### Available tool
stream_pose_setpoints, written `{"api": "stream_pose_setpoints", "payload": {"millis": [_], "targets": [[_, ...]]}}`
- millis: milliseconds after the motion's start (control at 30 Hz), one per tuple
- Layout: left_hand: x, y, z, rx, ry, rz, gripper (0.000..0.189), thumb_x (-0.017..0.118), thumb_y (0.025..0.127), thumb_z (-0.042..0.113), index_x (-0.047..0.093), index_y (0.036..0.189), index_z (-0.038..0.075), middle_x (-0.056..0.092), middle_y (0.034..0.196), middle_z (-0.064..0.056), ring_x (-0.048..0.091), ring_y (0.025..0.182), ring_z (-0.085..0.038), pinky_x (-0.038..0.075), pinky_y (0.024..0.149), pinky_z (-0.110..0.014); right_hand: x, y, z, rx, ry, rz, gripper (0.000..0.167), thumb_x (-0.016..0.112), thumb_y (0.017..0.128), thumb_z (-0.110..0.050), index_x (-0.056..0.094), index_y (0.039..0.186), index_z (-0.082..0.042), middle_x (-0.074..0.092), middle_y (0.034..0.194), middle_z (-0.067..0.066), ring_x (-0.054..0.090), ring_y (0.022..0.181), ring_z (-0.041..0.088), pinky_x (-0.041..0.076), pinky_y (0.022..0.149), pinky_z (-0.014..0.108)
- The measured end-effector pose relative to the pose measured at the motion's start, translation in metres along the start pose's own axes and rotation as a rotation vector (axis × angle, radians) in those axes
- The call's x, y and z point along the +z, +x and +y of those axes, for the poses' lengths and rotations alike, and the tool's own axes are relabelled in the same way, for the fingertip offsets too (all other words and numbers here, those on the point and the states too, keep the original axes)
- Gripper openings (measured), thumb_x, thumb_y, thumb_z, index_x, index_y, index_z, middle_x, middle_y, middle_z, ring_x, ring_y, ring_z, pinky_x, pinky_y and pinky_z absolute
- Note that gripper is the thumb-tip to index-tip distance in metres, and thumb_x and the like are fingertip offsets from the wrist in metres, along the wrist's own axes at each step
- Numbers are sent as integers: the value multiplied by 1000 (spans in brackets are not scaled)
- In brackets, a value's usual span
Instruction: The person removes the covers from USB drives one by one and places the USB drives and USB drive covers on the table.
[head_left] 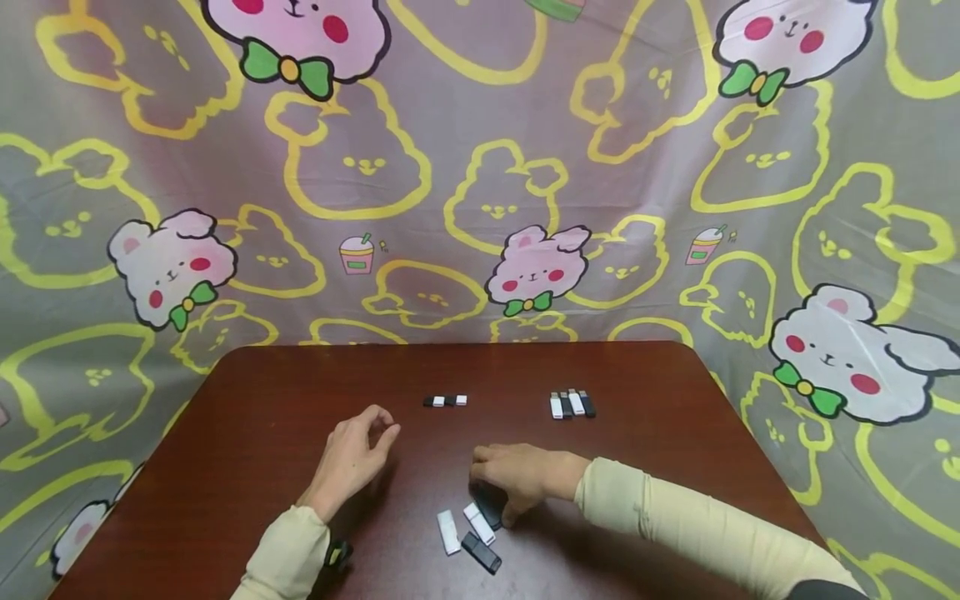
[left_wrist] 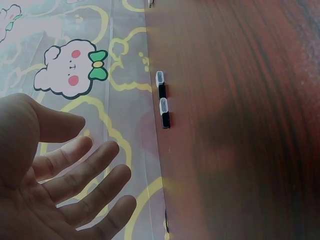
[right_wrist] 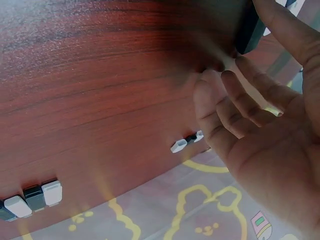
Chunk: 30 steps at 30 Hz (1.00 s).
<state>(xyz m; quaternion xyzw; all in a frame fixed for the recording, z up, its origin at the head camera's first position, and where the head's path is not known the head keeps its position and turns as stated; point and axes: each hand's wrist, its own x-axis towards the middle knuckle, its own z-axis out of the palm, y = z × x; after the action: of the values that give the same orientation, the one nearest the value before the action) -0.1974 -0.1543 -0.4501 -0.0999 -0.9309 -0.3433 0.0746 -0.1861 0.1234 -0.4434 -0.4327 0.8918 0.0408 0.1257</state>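
Observation:
My right hand [head_left: 517, 475] is down at the table over a black USB stick [head_left: 489, 502], its thumb along one side and its fingertips at the far end. In the right wrist view the thumb overlaps this black stick [right_wrist: 249, 30], and the other fingers curve beside it. Close by lie two white USB sticks [head_left: 448, 532] and a dark grey one [head_left: 482, 553]. My left hand [head_left: 352, 454] hovers over the table to the left, holding nothing. Its fingers are loosely bent and spread, as the left wrist view also shows [left_wrist: 85, 175].
Farther back stands a short row of black and white caps [head_left: 445, 401]. To its right, several uncapped black and white USB sticks [head_left: 572, 404] lie side by side, metal plugs facing away. A patterned curtain [head_left: 480, 167] hangs behind the brown table [head_left: 337, 375].

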Motion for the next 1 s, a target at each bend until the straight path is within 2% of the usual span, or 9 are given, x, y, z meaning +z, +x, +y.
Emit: {"api": "stream_pose_setpoints", "payload": {"millis": [267,467,633,767,1000], "targets": [[3,0,0,-1,-9,-12,10,68,97,21,67,103,13,71,90,-4,49,63,-12,43,67,-28,4,-1,-1,1,-2,9,58,93,71,-37,67,121,-25,59,120,-9,58,106,4,54,83,22],[4,0,0,-5,0,-12,10,68,97,21,67,103,13,72,93,-5,50,65,-12,44,68,-30,5,-1,0,-9,5,16,59,93,68,-44,67,117,-23,58,115,-9,55,100,3,52,77,19],[5,0,2,4,6,-11,9,68,96,21,67,102,14,73,93,-4,52,67,-12,45,70,-31,8,-2,2,-46,-9,58,54,90,71,-46,66,113,-22,58,110,-10,54,96,2,50,74,17],[5,1,3,15,6,-4,8,70,95,20,67,101,15,72,90,-2,54,69,-11,45,69,-30,13,-1,4,-94,-64,107,50,85,74,-50,66,110,-21,58,108,-10,55,93,2,49,70,16],[9,3,5,22,2,-4,12,73,93,23,68,99,14,73,92,-2,63,79,-19,47,72,-31,20,0,8,-147,-140,194,49,78,76,-58,66,105,-21,59,104,-10,57,89,2,49,65,16]]}}
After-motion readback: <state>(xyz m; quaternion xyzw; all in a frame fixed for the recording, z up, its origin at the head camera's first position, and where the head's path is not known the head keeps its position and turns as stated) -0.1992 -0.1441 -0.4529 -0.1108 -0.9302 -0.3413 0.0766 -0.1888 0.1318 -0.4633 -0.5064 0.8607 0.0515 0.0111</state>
